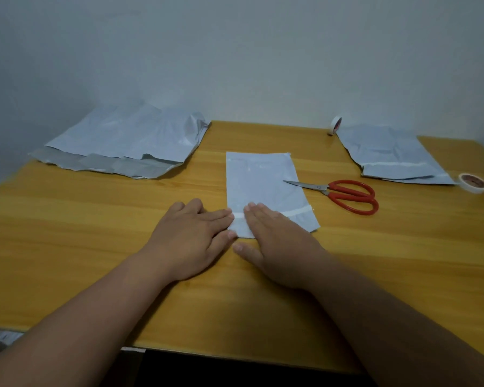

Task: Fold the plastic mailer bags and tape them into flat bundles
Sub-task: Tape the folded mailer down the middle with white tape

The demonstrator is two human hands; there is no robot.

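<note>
Your folded mailer bundle (266,188) lies flat at the centre of the wooden table (95,233), its long side running away from you. A strip of white tape (298,212) crosses its near end, so judge this bundle as folded and taped, with only the pressing-down of the tape in progress.

Your left hand (190,236) lies flat on the table with straight fingers, the fingertips touching the bundle's near left corner. It grasps nothing. Your right hand (274,241) lies flat across the bundle's near end, straight fingers pressing on the tape strip. It also grasps nothing.

Work remaining, as far as the view shows:

- A pile of unfolded mailer bags (123,143) lies at the far left of the table, crumpled and overlapping. Their number cannot be told. Judge these as still to be folded and taped.
- A second mailer stack (391,155) lies at the far right, with a white strip across its near part. Whether this is a finished bundle or a bag's own seal strip cannot be told.

Tools within reach: red-handled scissors (344,194) lie just right of the bundle, the blade tips over its right edge. One tape roll (474,182) lies at the near right corner of the right stack; another tape roll (336,124) stands on edge at its far left corner.

Judge the task as partly done, with the left pile outstanding.
</note>
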